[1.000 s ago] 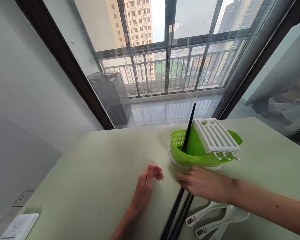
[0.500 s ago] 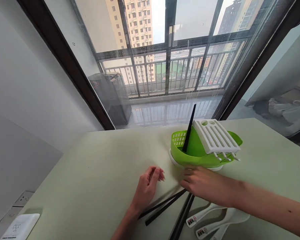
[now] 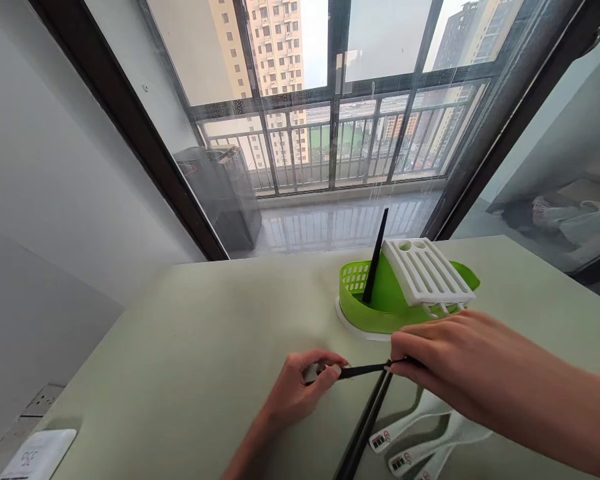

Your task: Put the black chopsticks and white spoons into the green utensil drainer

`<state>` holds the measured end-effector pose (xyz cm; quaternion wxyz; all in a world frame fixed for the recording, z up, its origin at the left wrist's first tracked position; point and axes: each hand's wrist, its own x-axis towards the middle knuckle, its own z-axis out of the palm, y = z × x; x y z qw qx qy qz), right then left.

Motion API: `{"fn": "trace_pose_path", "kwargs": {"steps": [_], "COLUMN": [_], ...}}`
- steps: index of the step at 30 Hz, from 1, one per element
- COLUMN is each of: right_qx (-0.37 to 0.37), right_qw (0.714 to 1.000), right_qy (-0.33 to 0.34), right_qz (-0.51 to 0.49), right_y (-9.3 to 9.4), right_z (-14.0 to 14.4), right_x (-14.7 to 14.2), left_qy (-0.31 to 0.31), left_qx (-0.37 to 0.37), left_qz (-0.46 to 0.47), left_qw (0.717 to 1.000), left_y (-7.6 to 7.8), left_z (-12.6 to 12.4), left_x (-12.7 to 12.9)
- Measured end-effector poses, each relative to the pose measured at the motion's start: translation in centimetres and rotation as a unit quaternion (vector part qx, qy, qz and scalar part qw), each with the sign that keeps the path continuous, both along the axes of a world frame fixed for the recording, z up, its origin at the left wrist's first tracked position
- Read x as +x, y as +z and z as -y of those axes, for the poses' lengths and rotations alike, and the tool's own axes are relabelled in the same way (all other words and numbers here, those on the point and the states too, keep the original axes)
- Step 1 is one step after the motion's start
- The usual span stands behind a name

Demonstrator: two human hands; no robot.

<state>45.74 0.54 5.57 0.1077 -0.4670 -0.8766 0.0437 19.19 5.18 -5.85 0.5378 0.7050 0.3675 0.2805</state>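
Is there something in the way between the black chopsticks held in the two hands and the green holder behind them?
Nothing visible: bare table separates the chopsticks, pinched by left hand and right hand, from the green holder.

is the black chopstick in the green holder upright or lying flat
Upright, slightly tilted: the black chopstick stands with its lower end inside the green holder, upper end above the rim.

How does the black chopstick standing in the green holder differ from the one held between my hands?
The black chopstick in the green plastic holder stands nearly upright, untouched. The black chopstick between the hands lies almost level above the table, gripped by the left hand and right hand. Both are slim and black.
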Motion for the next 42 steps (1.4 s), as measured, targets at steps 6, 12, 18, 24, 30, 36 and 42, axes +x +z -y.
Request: {"fn": "trace_pose_path", "kwargs": {"steps": [6,12,18,24,30,36,42], "right_qx": [-0.006,-0.046,-0.054,-0.043,-0.055,-0.09,-0.092], "right_qw": [0.998,0.988,0.98,0.979,0.979,0.98,0.982], "right_qy": [-0.02,-0.028,-0.037,-0.049,-0.071,-0.057,-0.049], "right_qz": [-0.058,-0.145,-0.186,-0.192,-0.182,-0.167,-0.158], "right_y": [2.9,4.1,3.9,3.8,3.6,3.2,3.3], "right_z": [0.4,0.5,0.3,0.0,-0.4,-0.9,-1.3], "right_x": [-0.5,-2.2,-3.1,-3.5,-3.9,-4.4,-4.9], "left_qy": [-0.023,-0.034,-0.045,-0.04,-0.02,-0.018,-0.015], "left_qx": [0.071,0.067,0.05,0.042,0.024,0.032,0.031], "left_qz": [0.025,0.029,0.033,0.033,0.027,0.046,0.048], "left_qw": [0.997,0.997,0.997,0.998,0.999,0.998,0.998], "left_y": [-1.0,-1.3,-1.2,-0.8,-0.5,-0.9,-0.8], "left_z": [0.1,0.0,-0.1,-0.1,0.0,-0.1,-0.1], "left_x": [0.7,0.5,0.3,0.3,0.3,0.3,0.3]}}
